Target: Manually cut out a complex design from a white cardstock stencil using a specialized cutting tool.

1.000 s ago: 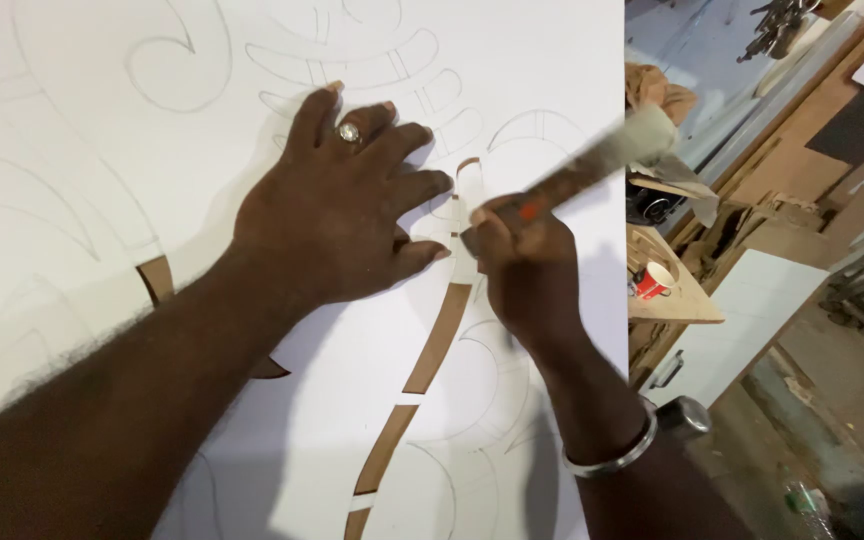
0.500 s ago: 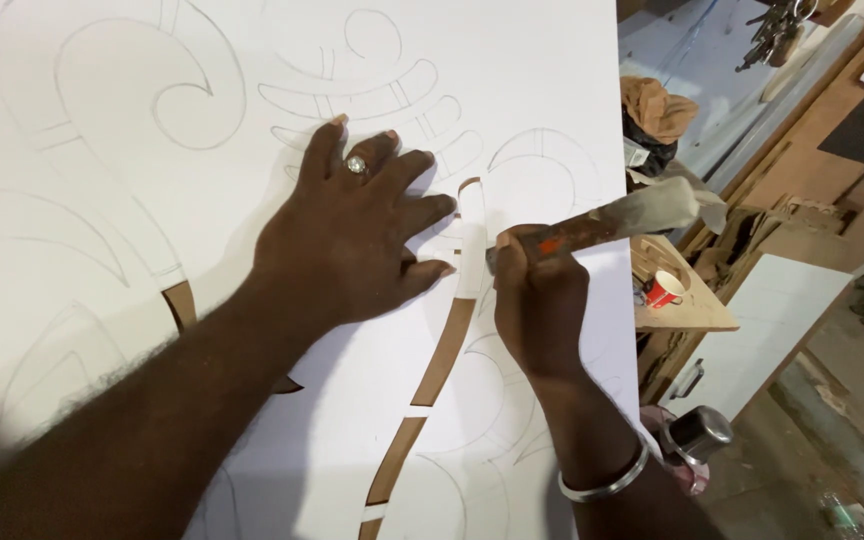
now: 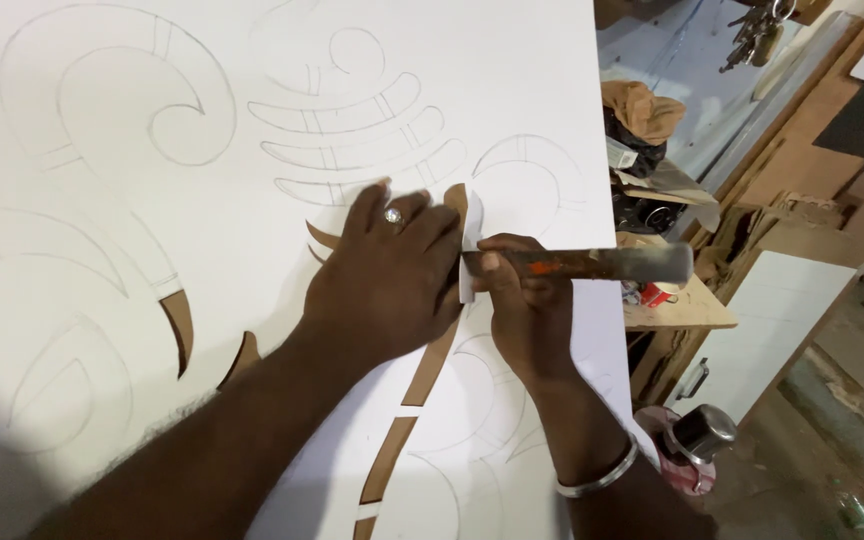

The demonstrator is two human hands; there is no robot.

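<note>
A large white sheet (image 3: 252, 120) with pencilled curved patterns covers a brown board; several curved strips are cut out, showing brown beneath (image 3: 430, 368). My left hand (image 3: 387, 280), a ring on one finger, lies flat on the sheet beside the cut line. My right hand (image 3: 522, 305) grips a long-handled cutting tool (image 3: 602, 264), its handle pointing right and its tip at the sheet next to my left fingers. A small white flap of cut paper (image 3: 470, 240) stands up by the tip. A metal bangle (image 3: 597, 480) circles my right wrist.
The sheet's right edge runs down past my right hand. Beyond it, lower down, are a small wooden shelf (image 3: 682, 305) with a red-and-white container (image 3: 652, 295), a white panel (image 3: 772, 310), a pink flask with a metal lid (image 3: 697, 445), cloth and bags (image 3: 642, 110).
The view has shifted, so both hands sit lower in frame. The tool handle has swung from tilted upward to nearly level. A white flap of paper now stands up at the tip.
</note>
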